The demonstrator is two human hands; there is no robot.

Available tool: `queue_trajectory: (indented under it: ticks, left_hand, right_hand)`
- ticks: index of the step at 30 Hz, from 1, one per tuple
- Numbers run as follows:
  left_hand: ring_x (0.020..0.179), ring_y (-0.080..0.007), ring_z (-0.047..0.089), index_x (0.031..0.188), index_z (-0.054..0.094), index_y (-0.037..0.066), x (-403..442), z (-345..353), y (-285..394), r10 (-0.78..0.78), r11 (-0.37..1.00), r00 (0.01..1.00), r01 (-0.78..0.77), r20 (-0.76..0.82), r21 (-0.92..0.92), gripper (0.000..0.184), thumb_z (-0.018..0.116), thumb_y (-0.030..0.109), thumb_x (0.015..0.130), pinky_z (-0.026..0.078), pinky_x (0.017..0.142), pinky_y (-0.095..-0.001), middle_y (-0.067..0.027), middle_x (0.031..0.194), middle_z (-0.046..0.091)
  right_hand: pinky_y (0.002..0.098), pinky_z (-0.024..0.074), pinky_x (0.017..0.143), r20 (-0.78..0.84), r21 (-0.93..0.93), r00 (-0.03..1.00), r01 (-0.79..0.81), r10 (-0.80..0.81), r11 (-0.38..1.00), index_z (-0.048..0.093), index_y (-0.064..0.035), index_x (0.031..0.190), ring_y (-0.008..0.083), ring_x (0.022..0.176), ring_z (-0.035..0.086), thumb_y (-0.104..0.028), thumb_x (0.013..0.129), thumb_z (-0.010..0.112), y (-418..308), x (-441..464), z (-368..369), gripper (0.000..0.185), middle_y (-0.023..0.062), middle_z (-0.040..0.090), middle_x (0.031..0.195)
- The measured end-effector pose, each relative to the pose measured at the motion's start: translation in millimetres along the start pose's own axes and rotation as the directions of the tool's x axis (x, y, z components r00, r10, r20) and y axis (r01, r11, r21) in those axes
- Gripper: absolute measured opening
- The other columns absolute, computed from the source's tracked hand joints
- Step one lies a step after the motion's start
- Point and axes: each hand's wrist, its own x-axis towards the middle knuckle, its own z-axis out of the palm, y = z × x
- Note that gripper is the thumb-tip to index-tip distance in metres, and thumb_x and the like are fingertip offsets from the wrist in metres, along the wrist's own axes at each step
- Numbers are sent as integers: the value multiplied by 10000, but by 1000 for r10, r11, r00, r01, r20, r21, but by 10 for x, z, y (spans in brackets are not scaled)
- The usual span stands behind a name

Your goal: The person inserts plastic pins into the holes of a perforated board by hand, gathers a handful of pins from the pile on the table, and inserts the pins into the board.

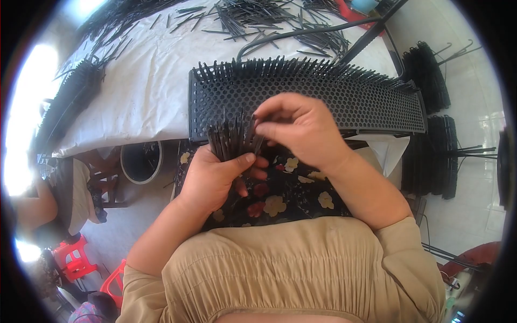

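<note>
My left hand (215, 175) is wrapped round a bundle of thin black sticks (229, 137), which point upward with uneven tops. My right hand (301, 126) is closed, its thumb and forefinger pinched at the top of a dark stick at the bundle's right side. Just beyond my hands stands a long black perforated rack (323, 102), with a row of black sticks (301, 67) standing along its far edge. A dark floral cloth (274, 204) lies under my hands.
Loose black sticks (253, 16) lie on the white-covered table (156, 81). A bucket (141, 161) stands below its edge. Another person's arm (37, 207) shows at the left, near red stools (75, 258). Black stick bundles (431, 156) are at the right.
</note>
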Motion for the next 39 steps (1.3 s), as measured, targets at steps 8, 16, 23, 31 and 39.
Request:
queue_trajectory:
  ticks: [8, 16, 23, 31, 39]
  left_hand:
    - [837, -285, 706, 1139, 579, -47, 114, -219, -64, -201, 958, 979, 200, 18, -208, 239, 601, 81, 939, 559, 561, -325, -201, 1006, 685]
    - [967, -345, 687, 1181, 563, -63, 60, -110, -35, -199, 870, 979, 198, 45, -451, 291, 563, 105, 943, 622, 731, -471, -225, 1078, 660]
    - [864, -293, 700, 1139, 586, -41, 73, -136, -90, -166, 953, 984, 141, -71, -268, 252, 583, 107, 935, 598, 609, -375, -178, 1001, 678]
    - [668, -193, 659, 1086, 621, -18, 59, -120, -177, 8, 996, 996, -16, -94, -90, 192, 622, 93, 930, 484, 457, -261, -109, 835, 667]
    - [754, -207, 689, 1129, 618, -21, 25, -31, -41, -29, 997, 999, 26, -33, -75, 224, 619, 112, 949, 488, 484, -251, -150, 939, 696]
  right_hand:
    - [222, 549, 755, -350, -527, 673, 434, -652, 731, 694, -8, 980, 102, 842, 698, -33, 870, 718, 56, 293, -705, 115, 72, 740, 905]
    - [252, 554, 705, -171, -673, 709, 423, -684, 607, 727, -68, 966, 179, 789, 717, -41, 842, 723, 132, 342, -764, 126, 72, 741, 894]
    - [346, 515, 791, 151, -885, 645, 427, -749, 188, 744, -85, 947, 255, 870, 647, -94, 794, 743, 17, 551, -809, 154, 52, 732, 871]
    - [291, 535, 759, -183, -201, 960, 174, -212, 964, 678, -23, 1082, 167, 830, 674, -58, 824, 738, -34, 132, -158, 268, 75, 723, 910]
    - [210, 522, 609, -179, 108, 983, 56, -36, 993, 681, -10, 996, 82, 720, 641, -27, 859, 711, -95, 131, -144, 141, 43, 704, 830]
